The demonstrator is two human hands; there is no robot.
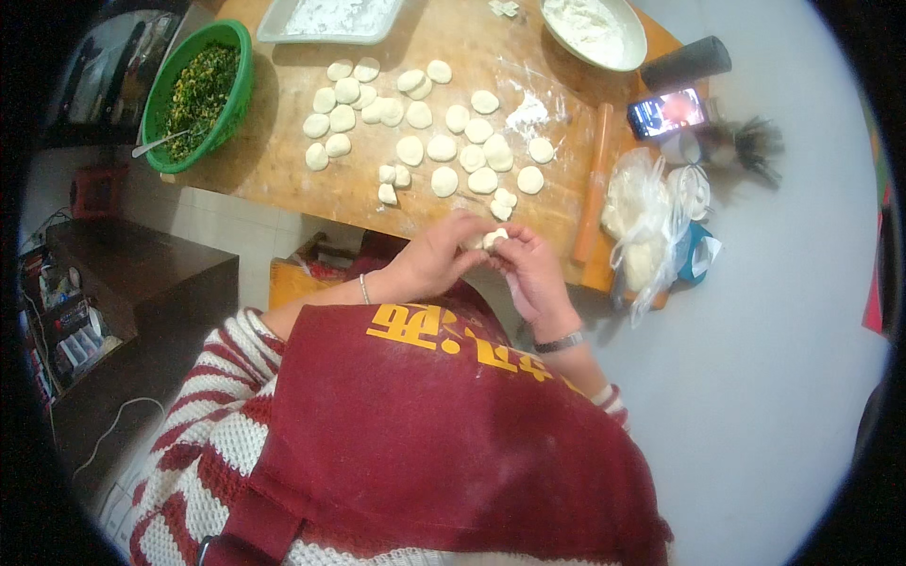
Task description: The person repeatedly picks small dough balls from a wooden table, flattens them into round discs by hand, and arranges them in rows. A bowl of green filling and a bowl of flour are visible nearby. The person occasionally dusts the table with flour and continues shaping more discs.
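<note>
Between the fingertips of both hands, close to the wooden table's front edge, is a small lump of pale dough (494, 239). My left hand (442, 251) pinches it from the left, its fingers partly covering it. From the other side, my right hand (527, 269) grips it with thumb and fingers. Just beyond the hands lie a few joined dough bits (502, 204). To their left sits a small cluster of dough pieces (387, 193). Many flattened dough rounds (444, 182) are spread farther back, some overlapping.
A green basin (244, 106) of chopped filling with a spoon (159, 144) stands at left. Behind are a white tray (329, 34) and a bowl of flour (587, 32). At right lie a rolling pin (593, 184), a lit phone (667, 113) and bagged dough (640, 205).
</note>
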